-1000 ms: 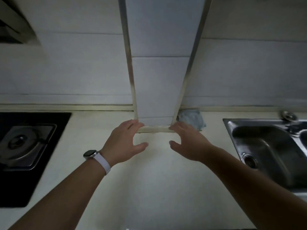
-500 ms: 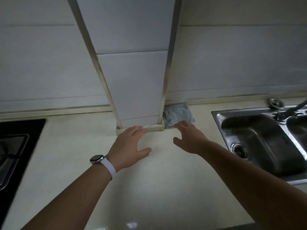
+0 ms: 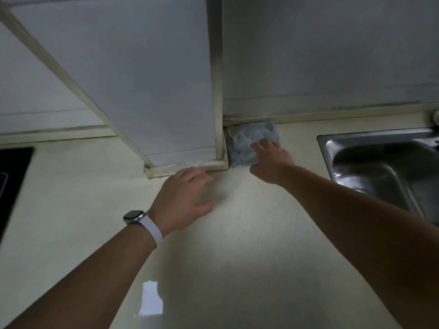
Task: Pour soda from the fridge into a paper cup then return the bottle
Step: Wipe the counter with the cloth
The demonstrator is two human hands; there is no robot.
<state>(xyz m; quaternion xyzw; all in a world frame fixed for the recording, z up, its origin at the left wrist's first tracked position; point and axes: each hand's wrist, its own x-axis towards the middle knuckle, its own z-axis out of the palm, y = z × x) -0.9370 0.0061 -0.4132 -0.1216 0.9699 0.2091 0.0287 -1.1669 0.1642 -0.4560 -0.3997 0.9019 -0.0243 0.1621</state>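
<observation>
On the pale countertop (image 3: 237,269), between the steel sink (image 3: 370,167) at right and the tiled column (image 3: 147,91), both hands are spread flat – the right hand (image 3: 269,160) touching a grey-blue cloth (image 3: 247,143), the left hand (image 3: 183,198) holding nothing – no bottle, cup or fridge is in view.

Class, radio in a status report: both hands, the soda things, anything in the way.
Left hand open over counter. Right hand open, fingers on cloth. No bottle, cup or fridge in view. Nothing blocking.
</observation>
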